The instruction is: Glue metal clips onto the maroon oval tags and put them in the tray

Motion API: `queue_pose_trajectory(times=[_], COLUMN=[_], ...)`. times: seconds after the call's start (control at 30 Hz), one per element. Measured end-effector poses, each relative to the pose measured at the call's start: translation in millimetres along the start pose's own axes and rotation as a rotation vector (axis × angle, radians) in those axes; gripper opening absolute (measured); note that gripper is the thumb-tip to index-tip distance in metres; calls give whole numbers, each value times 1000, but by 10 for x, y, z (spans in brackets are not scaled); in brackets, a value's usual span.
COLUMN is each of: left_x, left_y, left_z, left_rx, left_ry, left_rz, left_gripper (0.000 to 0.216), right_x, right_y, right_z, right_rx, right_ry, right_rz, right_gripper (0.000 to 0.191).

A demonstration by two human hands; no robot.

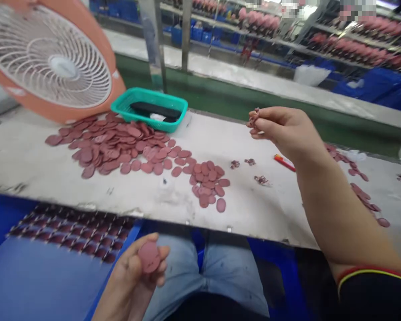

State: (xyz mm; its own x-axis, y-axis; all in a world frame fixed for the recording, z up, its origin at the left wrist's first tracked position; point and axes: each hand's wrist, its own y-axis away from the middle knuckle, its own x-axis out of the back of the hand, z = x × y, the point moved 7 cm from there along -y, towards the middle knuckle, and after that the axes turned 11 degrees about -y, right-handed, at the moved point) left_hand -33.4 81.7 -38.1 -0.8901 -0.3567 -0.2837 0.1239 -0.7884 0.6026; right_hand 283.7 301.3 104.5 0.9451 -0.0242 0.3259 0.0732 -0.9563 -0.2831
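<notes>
My left hand [133,272] is closed around the edge of a dark pink oval disc [149,257], held over my lap with its flat face up. Raised above the far side of the table [147,196], my right hand [280,127] pinches a small cluster of shiny metallic bits [254,118]; their exact kind is too small to tell. Below it lie a few similar small clusters [261,179]. A loose group of pink discs [207,180] sits between my hands, joining a larger heap of discs [110,145] to the left.
An orange fan [62,67] stands at the back left. Beside it, a green basket [120,107] holds a black object. A red lighter-like item [284,162] lies near my right forearm. At lower left, a blue bin [53,276] has rows of discs. More discs [361,191] lie right.
</notes>
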Motion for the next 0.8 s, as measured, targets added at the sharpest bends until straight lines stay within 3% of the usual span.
queue_pose_trajectory(times=[0.13,0.27,0.37,0.8], left_x=[-220,-199,-166,-143], left_y=[217,325,375,396], left_z=[44,4,-18,-86], left_rx=[7,-1,-28,18], left_ry=[39,28,11,20], left_rz=[-110,-160,-164,-253], left_gripper=[38,42,42,33], right_x=[-927,-1514,-1639,-1650], right_y=[1053,1647,1761,1809], right_z=[-563,-733,-722,-894], right_rx=[-37,5,53,242], right_ry=[-421,-453,-410,-182], right_rz=[-387,-531,-530,-634], right_gripper=[7,15,15,13])
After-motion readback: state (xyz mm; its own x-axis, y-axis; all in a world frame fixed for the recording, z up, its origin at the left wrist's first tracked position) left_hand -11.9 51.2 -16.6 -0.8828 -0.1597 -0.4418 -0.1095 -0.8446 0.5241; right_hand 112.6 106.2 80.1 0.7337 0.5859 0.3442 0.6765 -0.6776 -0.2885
